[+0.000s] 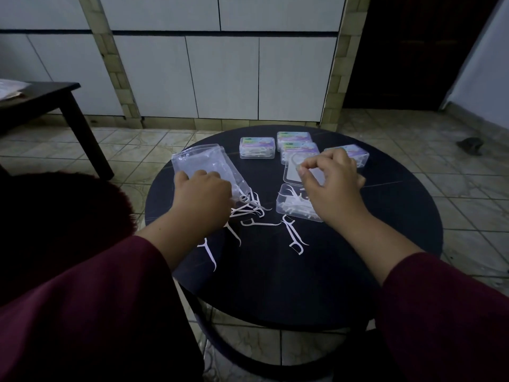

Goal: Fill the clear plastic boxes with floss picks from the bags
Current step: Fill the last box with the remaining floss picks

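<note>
On the round dark table [275, 277] an open clear box [286, 209] holds some white floss picks, its lid [292, 176] tipped back behind it. My right hand [333, 186] hovers over this box and pinches one floss pick [292, 159] between thumb and fingertips. My left hand [203, 194] lies knuckles-up on the lower end of a clear plastic bag [201, 158], fingers curled down toward a pile of loose floss picks [249, 212]; its fingertips are hidden. More picks [294, 235] lie in front of the box.
Several closed, filled boxes with coloured labels [257, 147] [355, 154] stand in a row at the table's far edge. A pick [209, 253] lies near the front left rim. A dark low table [41, 97] stands on the tiled floor at the left.
</note>
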